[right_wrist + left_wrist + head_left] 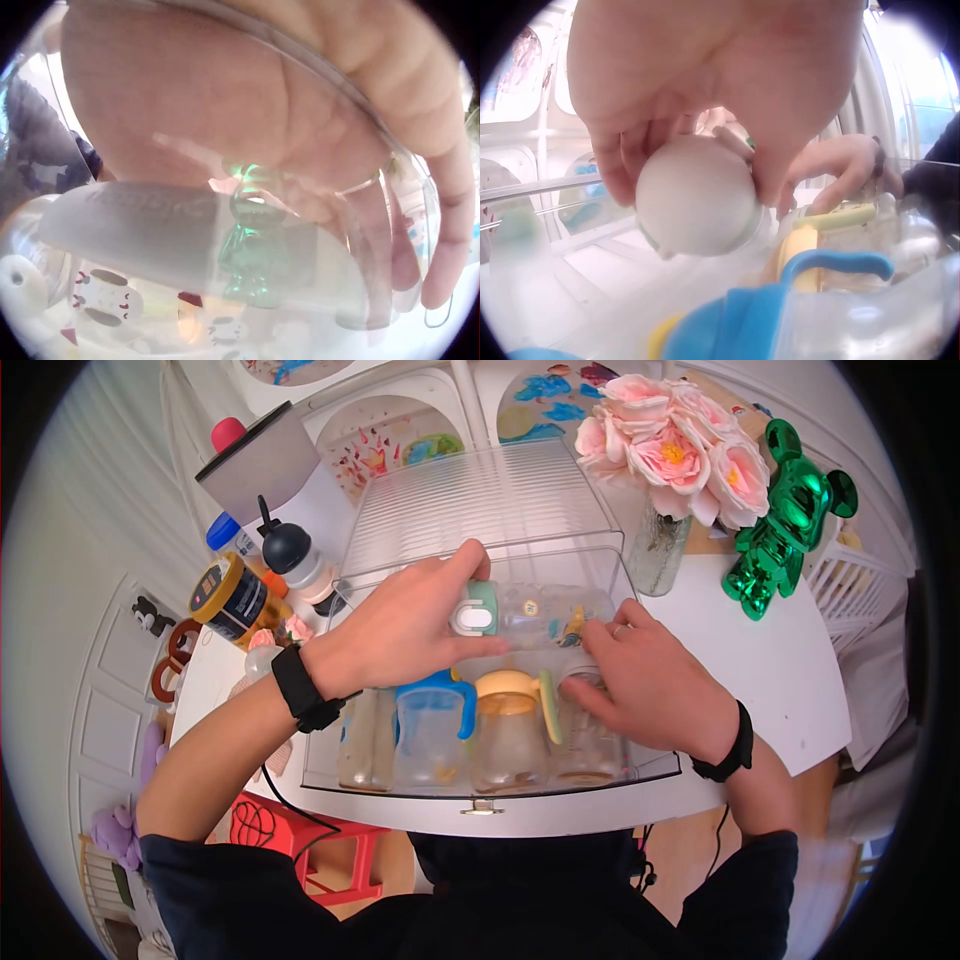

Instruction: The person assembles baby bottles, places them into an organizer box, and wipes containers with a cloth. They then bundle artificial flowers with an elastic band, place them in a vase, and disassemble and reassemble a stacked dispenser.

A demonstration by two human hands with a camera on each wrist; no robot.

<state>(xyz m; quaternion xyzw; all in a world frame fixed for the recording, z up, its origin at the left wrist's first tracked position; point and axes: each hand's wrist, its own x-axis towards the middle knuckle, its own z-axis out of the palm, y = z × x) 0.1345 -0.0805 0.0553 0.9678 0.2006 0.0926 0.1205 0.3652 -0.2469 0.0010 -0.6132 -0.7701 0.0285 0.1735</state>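
Observation:
A clear bottle with a green and white cap (pixel 482 610) lies sideways inside a clear bin (pixel 485 792). My left hand (pixel 400 615) grips its cap end; in the left wrist view the fingers and thumb of the left hand (pixel 705 90) are round the white cap (pixel 697 196). At the bottle's base, the fingers of my right hand (pixel 655 685) touch it, the thumb lower, by an upright clear bottle (pixel 590 745). Beside that stand a yellow-topped bottle (pixel 508 735), a blue-handled cup (pixel 430 730) and another clear bottle (pixel 368 745). The right wrist view shows the right hand (pixel 225 97) through clear plastic.
A ribbed clear lid (pixel 480 500) rises behind the bin. Pink flowers (pixel 670 450) in a glass vase and a shiny green figure (pixel 785 525) stand at the right. On the left are a dark-topped bottle (pixel 290 550), a yellow jar (pixel 235 600) and a grey-fronted box (pixel 262 465).

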